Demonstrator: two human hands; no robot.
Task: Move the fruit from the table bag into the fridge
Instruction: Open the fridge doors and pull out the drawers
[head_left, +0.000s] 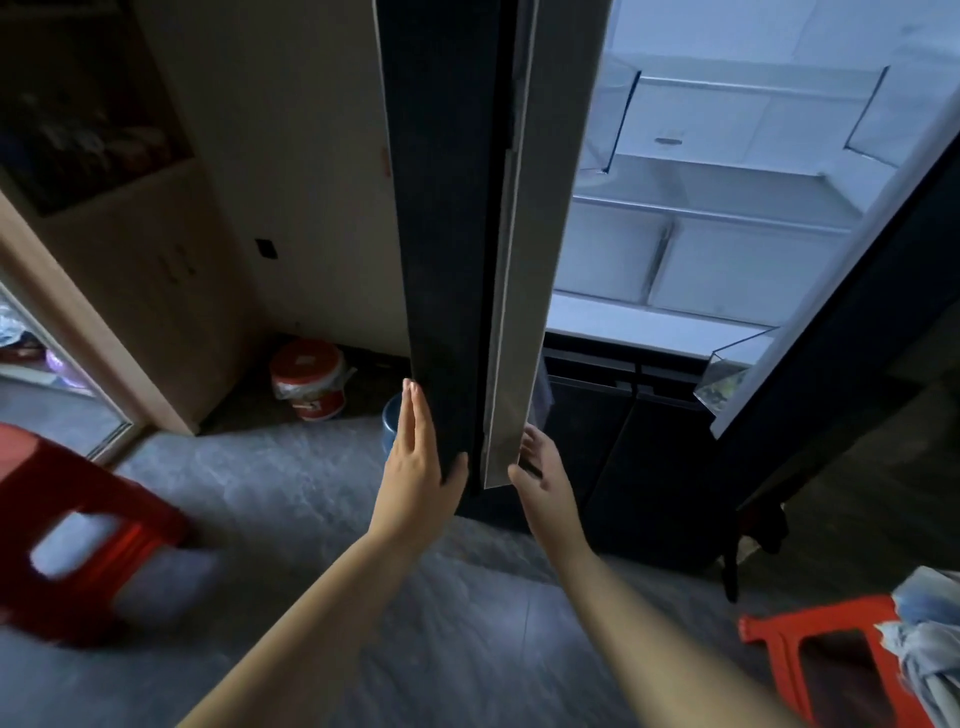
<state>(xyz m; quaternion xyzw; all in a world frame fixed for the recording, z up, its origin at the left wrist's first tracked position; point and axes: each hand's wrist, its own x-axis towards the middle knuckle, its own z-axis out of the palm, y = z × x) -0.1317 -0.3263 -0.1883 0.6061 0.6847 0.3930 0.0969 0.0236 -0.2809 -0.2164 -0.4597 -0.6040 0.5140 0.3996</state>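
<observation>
The fridge stands ahead with its lit white interior (717, 249) showing bare shelves and clear bins. Its dark left door (447, 234) is swung out edge-on toward me. My left hand (418, 457) lies flat against the door's outer face near the bottom corner, fingers straight, thumb under the edge. My right hand (540, 467) is at the door's pale inner side (524, 312), fingers loosely spread. The right door (852, 322) hangs open at the right. No fruit or bag is visible.
A red plastic stool (78, 540) stands at lower left, another red stool (821, 654) with grey cloth (930, 623) on it at lower right. A red-and-white bucket (309, 379) and a blue container (392, 423) sit on the grey floor by the wall. Wooden cabinet at left.
</observation>
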